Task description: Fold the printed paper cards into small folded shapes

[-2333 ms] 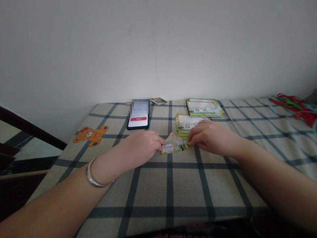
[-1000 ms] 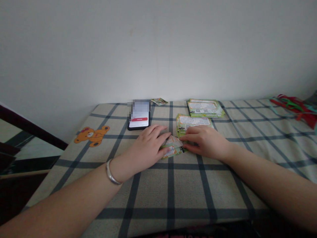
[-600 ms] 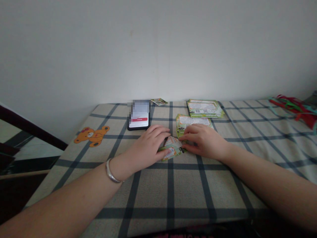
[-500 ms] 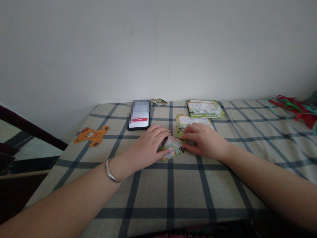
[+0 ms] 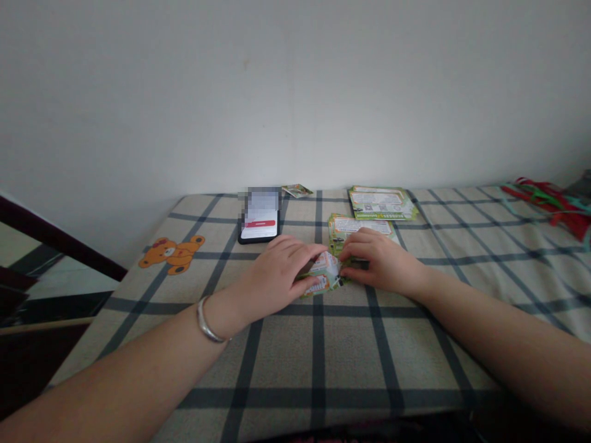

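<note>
Between my two hands is a folded, printed paper sheet (image 5: 323, 271) in green, white and orange, bent up in the middle. My left hand (image 5: 284, 271) grips its left side, thumb in front and fingers behind. My right hand (image 5: 381, 258) pinches the right end between thumb and fingers. A stack of similar green leaflets (image 5: 360, 226) lies just behind my right hand, partly covered by it. Farther back, a second leaflet stack (image 5: 383, 203) overlaps the first one's edge. Near the wall rests a small folded paper piece (image 5: 297, 190).
A phone (image 5: 260, 215) with a lit screen lies behind my left hand. An orange bear figure (image 5: 172, 254) is at the left of the checked tablecloth (image 5: 286, 363). A tangle of red and green material (image 5: 549, 203) sits at the far right. The wall (image 5: 295, 92) borders the table's back.
The fingers of both hands have shifted slightly on the folded paper, and its left-hand fingers reach a little farther right. The stacks and phone stay in place.
</note>
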Demonstrator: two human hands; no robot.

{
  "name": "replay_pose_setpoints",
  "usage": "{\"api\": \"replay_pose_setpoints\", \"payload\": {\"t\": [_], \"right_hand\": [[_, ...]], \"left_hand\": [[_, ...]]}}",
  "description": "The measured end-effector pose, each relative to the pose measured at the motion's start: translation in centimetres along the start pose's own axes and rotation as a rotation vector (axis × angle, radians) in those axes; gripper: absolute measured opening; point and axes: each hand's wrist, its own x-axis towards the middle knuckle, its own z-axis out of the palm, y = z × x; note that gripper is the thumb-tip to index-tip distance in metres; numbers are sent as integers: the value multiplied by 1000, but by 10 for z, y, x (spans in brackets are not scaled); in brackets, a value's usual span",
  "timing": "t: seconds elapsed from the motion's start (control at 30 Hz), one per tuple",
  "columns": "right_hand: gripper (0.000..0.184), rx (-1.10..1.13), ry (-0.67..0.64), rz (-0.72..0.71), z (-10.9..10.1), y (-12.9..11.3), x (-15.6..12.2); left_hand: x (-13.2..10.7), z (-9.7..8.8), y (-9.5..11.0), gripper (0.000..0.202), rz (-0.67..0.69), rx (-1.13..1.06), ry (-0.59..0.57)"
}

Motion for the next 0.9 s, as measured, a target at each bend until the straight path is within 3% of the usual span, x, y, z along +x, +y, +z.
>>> {"api": "replay_pose_setpoints", "payload": {"t": [0.33, 0.5, 0.73, 0.9], "right_hand": [[6, 110, 50, 8, -1, 0, 1], [3, 103, 138, -22, -3, -1, 0], [6, 50, 218, -82, -5, -1, 0], [3, 11, 194, -151, -4, 2, -1]], "left_hand": [[0, -2, 1, 45, 39, 19, 114], [1, -4, 1, 22, 31, 19, 195], [3, -6, 1, 14, 87, 15, 218], [2, -4, -3, 16, 118, 54, 192]]}}
